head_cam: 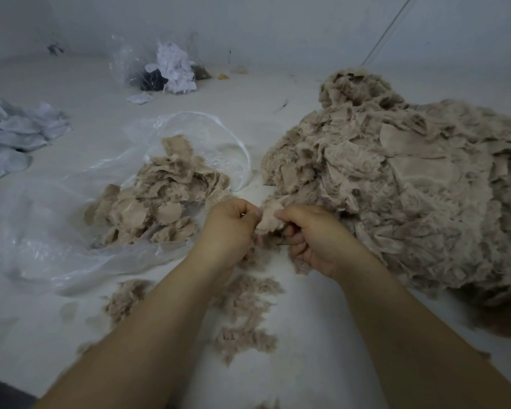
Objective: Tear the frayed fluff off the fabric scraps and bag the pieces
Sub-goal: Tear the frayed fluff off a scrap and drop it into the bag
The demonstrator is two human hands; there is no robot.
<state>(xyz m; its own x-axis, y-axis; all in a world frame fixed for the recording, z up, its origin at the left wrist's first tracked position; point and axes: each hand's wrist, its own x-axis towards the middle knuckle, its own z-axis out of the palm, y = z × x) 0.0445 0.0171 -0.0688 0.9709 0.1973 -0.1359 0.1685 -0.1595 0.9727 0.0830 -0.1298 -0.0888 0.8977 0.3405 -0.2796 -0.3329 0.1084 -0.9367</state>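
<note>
Scrap (268,220) between both hands (pinched)

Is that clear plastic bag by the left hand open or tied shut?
Open. The clear plastic bag lies flat with its mouth spread wide, and a heap of beige fabric pieces rests in the opening.

Bare forearms, no sleeves, 2 hands (229,228)

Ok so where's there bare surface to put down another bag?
Bare patches: between the far bag of white scraps and the open clear bag; also near left, under the clear bag's edge. Crowded: the big beige pile fills the right, and torn fluff litters the strip between the forearms, below both hands.
</note>
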